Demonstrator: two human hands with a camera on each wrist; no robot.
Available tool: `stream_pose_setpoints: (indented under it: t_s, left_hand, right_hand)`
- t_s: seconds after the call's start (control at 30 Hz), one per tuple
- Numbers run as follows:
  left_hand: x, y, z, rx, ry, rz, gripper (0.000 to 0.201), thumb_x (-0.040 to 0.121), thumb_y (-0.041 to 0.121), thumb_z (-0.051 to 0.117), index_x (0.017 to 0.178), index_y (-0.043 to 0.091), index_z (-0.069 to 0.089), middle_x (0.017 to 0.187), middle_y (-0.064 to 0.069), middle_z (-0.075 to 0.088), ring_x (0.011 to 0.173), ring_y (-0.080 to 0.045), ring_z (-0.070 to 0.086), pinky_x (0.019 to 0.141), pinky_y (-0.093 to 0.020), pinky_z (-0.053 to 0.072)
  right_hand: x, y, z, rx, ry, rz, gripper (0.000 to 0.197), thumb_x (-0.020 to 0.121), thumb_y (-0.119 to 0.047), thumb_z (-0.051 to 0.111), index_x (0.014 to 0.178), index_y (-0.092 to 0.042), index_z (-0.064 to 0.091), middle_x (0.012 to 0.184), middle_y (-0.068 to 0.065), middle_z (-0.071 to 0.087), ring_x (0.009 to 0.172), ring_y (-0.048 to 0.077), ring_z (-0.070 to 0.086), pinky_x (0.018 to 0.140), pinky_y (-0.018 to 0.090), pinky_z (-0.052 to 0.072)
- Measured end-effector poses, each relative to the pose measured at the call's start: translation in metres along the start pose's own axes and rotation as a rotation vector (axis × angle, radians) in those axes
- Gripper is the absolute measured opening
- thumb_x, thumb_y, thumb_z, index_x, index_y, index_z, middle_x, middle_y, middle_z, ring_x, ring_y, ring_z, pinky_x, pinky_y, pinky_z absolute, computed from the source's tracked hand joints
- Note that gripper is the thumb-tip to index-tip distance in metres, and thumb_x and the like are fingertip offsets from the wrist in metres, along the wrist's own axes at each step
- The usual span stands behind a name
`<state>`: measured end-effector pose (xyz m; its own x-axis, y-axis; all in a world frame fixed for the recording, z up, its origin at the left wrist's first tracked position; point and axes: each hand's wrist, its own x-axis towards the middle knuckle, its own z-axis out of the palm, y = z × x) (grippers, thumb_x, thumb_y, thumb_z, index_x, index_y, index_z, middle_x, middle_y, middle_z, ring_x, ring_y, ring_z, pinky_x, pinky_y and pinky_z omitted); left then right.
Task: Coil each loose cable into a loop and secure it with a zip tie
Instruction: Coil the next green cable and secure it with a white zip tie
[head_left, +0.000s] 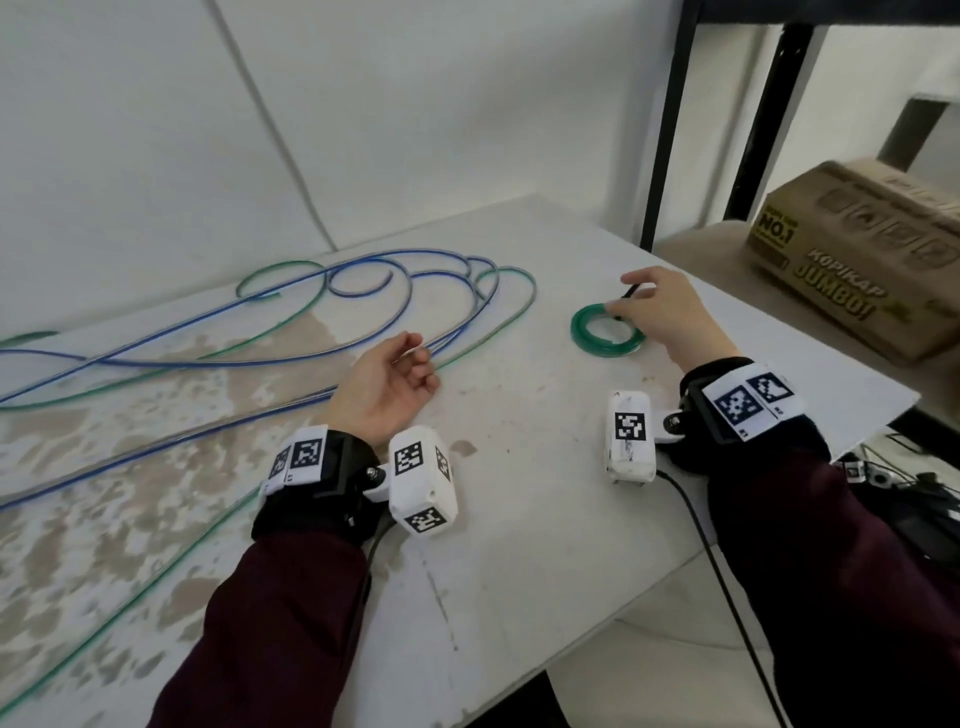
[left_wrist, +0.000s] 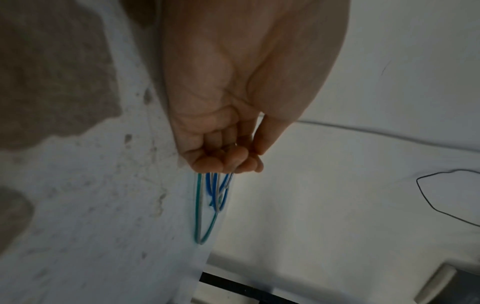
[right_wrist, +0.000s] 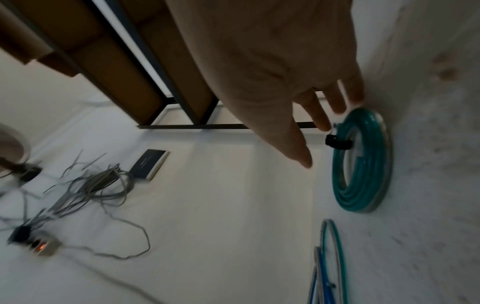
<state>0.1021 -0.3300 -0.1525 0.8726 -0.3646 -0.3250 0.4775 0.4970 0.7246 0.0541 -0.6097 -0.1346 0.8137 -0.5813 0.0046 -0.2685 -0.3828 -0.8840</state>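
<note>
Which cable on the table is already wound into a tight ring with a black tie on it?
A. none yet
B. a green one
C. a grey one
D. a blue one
B: the green coil lies by the right hand with a black tie round it, while the blue cables sprawl loose.

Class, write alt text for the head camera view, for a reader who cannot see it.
A right hand rests on a coiled green cable bound by a black zip tie, while the left hand lies beside loose blue and green cables on a worn white table.

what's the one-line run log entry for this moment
green coil: tied, on table | right hand: open beside it | left hand: curled, empty | loose cables: uncoiled
</note>
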Motion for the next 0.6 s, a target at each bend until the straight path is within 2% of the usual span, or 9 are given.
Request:
stream_pose_setpoints:
  t_s: [0.07, 0.1, 0.17, 0.23, 0.33, 0.4, 0.47, 0.53, 0.6]
  left_hand:
    - [-0.001, 0.0, 0.0, 0.016, -0.004, 0.008, 0.028, 0.099, 0.018, 0.04, 0.074, 0.01, 0.052, 0.053, 0.0, 0.05, 0.043, -0.01, 0.042, 0.057, -0.022, 0.036]
    - [-0.001, -0.001, 0.001, 0.018, -0.006, 0.011, 0.028, 0.099, 0.018, 0.04, 0.074, 0.01, 0.052, 0.053, 0.0, 0.05, 0.043, -0.01, 0.042, 0.057, -0.022, 0.036]
    - [-0.002, -0.001, 0.001, 0.016, -0.004, 0.012, 0.028, 0.099, 0.018, 0.041, 0.075, 0.01, 0.052, 0.053, 0.0, 0.05, 0.043, -0.01, 0.042, 0.057, -0.022, 0.036]
    - [-0.004, -0.001, 0.001, 0.031, -0.009, 0.01, 0.029, 0.099, 0.019, 0.04, 0.073, 0.011, 0.051, 0.052, 0.0, 0.051, 0.042, -0.01, 0.043, 0.055, -0.022, 0.037]
    - [-0.013, 0.001, 0.002, 0.117, -0.06, -0.001, 0.031, 0.099, 0.022, 0.04, 0.071, 0.013, 0.048, 0.052, 0.001, 0.051, 0.041, -0.01, 0.042, 0.054, -0.023, 0.036]
    - [-0.022, 0.005, 0.004, 0.168, -0.113, -0.018, 0.031, 0.1, 0.022, 0.037, 0.071, 0.015, 0.047, 0.052, 0.002, 0.051, 0.042, -0.01, 0.04, 0.055, -0.024, 0.033]
    - [-0.034, 0.016, 0.004, 0.232, -0.136, 0.012, 0.032, 0.1, 0.023, 0.036, 0.071, 0.016, 0.045, 0.052, 0.004, 0.05, 0.041, -0.009, 0.038, 0.05, -0.023, 0.034]
    - [-0.051, 0.031, 0.001, 0.345, -0.105, 0.098, 0.032, 0.1, 0.022, 0.037, 0.071, 0.016, 0.046, 0.051, 0.005, 0.05, 0.04, -0.007, 0.037, 0.045, -0.02, 0.033]
    - [-0.075, 0.048, -0.009, 0.5, -0.038, 0.212, 0.032, 0.1, 0.02, 0.039, 0.07, 0.014, 0.05, 0.051, 0.004, 0.05, 0.039, -0.008, 0.036, 0.043, -0.02, 0.031]
  right_hand:
    - [-0.003, -0.004, 0.001, -0.175, -0.042, -0.04, 0.025, 0.072, -0.027, 0.079, 0.093, -0.026, 0.064, 0.09, -0.004, 0.052, 0.101, 0.024, 0.052, 0.097, 0.043, 0.042]
    - [-0.004, -0.007, 0.003, -0.251, -0.089, -0.043, 0.022, 0.069, -0.031, 0.081, 0.081, -0.031, 0.063, 0.089, -0.005, 0.051, 0.104, 0.025, 0.051, 0.098, 0.047, 0.042]
    - [-0.009, -0.011, 0.006, -0.394, -0.198, -0.023, 0.022, 0.065, -0.033, 0.083, 0.071, -0.033, 0.062, 0.099, -0.001, 0.058, 0.113, 0.026, 0.047, 0.101, 0.049, 0.039]
    - [-0.011, -0.015, 0.008, -0.491, -0.21, 0.007, 0.02, 0.068, -0.032, 0.082, 0.071, -0.032, 0.063, 0.111, 0.005, 0.061, 0.122, 0.028, 0.041, 0.105, 0.046, 0.034]
    - [-0.018, -0.023, 0.009, -0.553, -0.169, 0.008, 0.015, 0.077, -0.027, 0.075, 0.085, -0.029, 0.063, 0.116, 0.008, 0.058, 0.124, 0.032, 0.037, 0.101, 0.042, 0.027]
    - [-0.023, -0.029, 0.013, -0.49, -0.124, -0.069, 0.014, 0.079, -0.026, 0.073, 0.087, -0.027, 0.061, 0.112, 0.007, 0.058, 0.12, 0.033, 0.043, 0.099, 0.041, 0.032]
    - [-0.035, -0.043, 0.023, -0.326, -0.123, -0.222, 0.012, 0.079, -0.024, 0.073, 0.085, -0.023, 0.062, 0.103, 0.007, 0.062, 0.108, 0.028, 0.054, 0.088, 0.034, 0.04]
    - [-0.057, -0.066, 0.041, -0.193, -0.259, -0.358, 0.009, 0.08, -0.019, 0.073, 0.083, -0.02, 0.065, 0.092, 0.005, 0.065, 0.09, 0.019, 0.059, 0.077, 0.027, 0.042]
    - [-0.087, -0.094, 0.069, -0.171, -0.495, -0.491, 0.006, 0.082, -0.016, 0.072, 0.085, -0.017, 0.067, 0.087, 0.002, 0.067, 0.08, 0.012, 0.059, 0.074, 0.022, 0.044]
